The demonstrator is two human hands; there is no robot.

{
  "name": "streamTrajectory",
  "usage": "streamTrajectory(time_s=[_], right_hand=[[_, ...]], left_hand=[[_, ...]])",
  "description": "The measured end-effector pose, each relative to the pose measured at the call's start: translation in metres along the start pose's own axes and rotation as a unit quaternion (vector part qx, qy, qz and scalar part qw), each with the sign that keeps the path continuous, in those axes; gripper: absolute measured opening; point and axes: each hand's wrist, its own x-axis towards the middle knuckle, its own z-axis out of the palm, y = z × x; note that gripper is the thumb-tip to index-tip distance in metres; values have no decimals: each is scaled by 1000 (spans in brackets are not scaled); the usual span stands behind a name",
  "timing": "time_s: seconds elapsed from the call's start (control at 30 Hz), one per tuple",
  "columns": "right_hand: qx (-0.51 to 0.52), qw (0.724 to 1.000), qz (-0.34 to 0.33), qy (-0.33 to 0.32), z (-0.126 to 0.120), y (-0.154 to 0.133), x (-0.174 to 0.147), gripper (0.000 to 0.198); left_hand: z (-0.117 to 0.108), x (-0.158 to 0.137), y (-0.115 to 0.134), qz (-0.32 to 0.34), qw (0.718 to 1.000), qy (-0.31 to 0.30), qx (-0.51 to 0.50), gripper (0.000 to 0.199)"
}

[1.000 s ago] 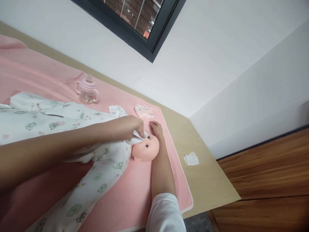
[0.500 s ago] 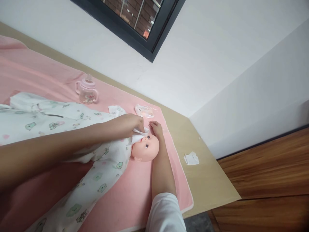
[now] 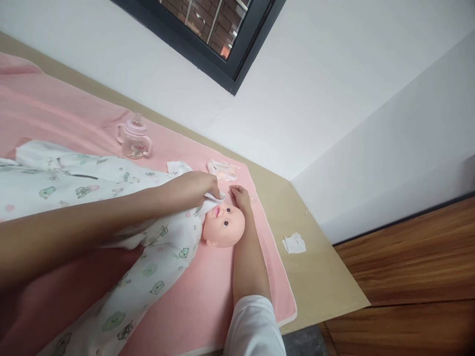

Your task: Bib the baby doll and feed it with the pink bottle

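On the left, the printed white garment [image 3: 168,269] spreads over the pink blanket [image 3: 196,296], below the two-handled baby bottle [image 3: 134,144]. My left hand [image 3: 198,189] pinches a white cloth [image 3: 212,201] at the doll's chin; against a second ago, I have drawn it back toward the neck, so the pink mouth, covered then, now shows. The bald baby doll [image 3: 224,236] lies face up on the blanket, its long axis running roughly left to right, crown pointing right and covered body leftward. Past the crown, my right forearm lies alongside the head, and my right hand [image 3: 241,197] is open with loosely bent fingers, just below a clear packet [image 3: 221,170]. Farther right, a folded tissue [image 3: 294,244] lies on the bare tabletop [image 3: 315,282].
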Motion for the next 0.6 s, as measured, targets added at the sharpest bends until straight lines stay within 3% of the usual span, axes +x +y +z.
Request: streamTrajectory(time_s=[0.27,0.6], right_hand=[[-2,1000,-3,0,-1,2,2,8],[-10,1000,-7,3,0,2,3,8]], left_hand=[[3,0,-7,13,998,50,-24,40],[4,-5,-9,32,987,11,-155,23]])
